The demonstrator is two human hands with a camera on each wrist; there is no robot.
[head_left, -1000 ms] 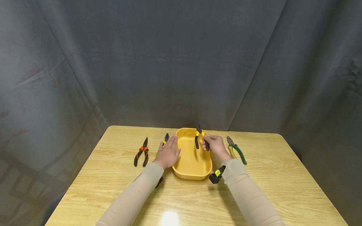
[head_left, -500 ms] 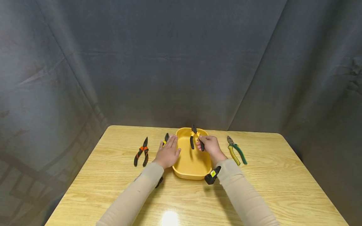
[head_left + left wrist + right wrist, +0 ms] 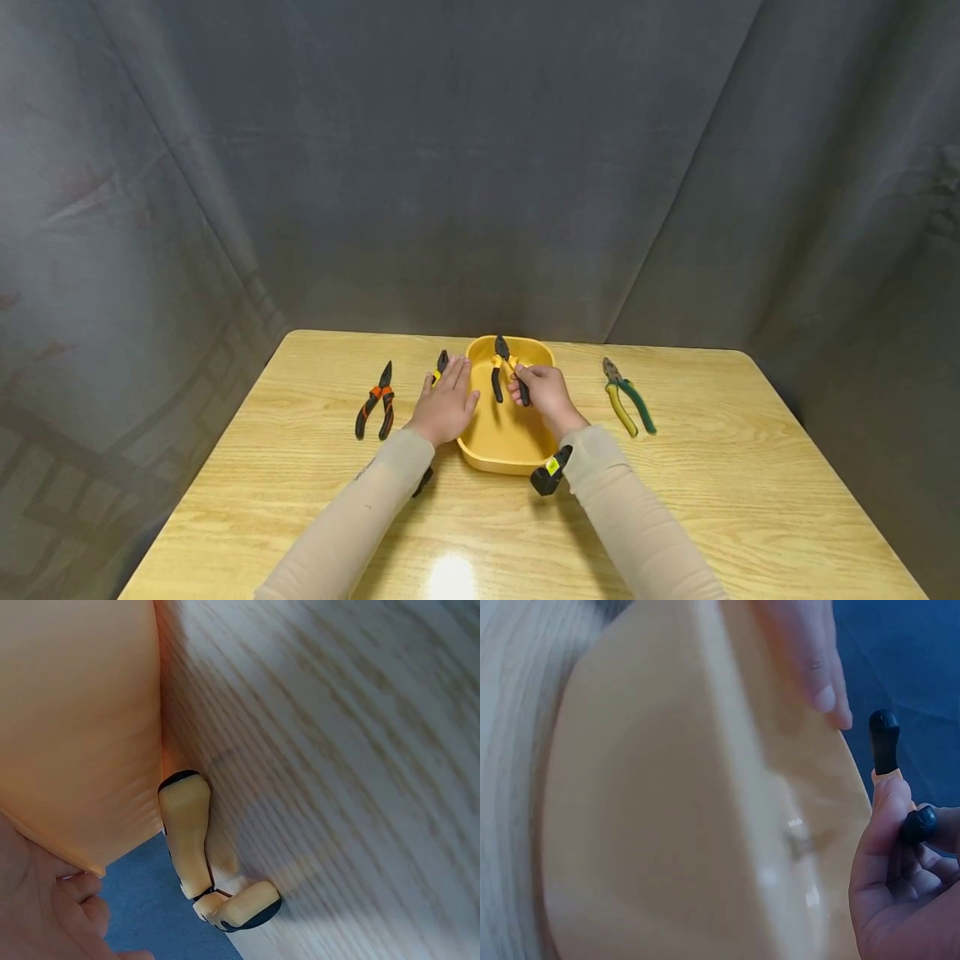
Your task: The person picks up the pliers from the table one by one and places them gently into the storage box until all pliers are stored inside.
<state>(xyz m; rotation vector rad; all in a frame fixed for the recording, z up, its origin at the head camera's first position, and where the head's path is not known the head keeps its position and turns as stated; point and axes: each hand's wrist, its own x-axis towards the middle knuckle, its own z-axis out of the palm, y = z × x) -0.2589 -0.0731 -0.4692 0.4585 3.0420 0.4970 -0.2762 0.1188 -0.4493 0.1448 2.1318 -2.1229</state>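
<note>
My right hand [image 3: 545, 392] pinches one handle of a pair of pliers [image 3: 502, 346] with black-and-yellow handles, over the yellow plastic basin [image 3: 510, 467]. The pliers' jaws point away and their handles are spread. In the right wrist view, black handle ends [image 3: 885, 739] stick out by the curled fingers. My left hand [image 3: 447, 402] rests with straight fingers on the basin's left rim. Beside it lies a second pair of pliers [image 3: 442, 361], mostly hidden by that hand; its yellow handles [image 3: 187, 832] show in the left wrist view, next to the basin wall [image 3: 82, 712].
Orange-and-black long-nose pliers [image 3: 375, 402] lie left of the left hand on the wooden table [image 3: 750, 467]. Green-and-yellow pliers [image 3: 628, 397] lie right of the basin. A dark grey curtain [image 3: 480, 167] hangs behind the table's far edge.
My right hand has moved left with the pliers, from the basin's right side to over its middle, and slightly nearer. The left hand stays at the rim.
</note>
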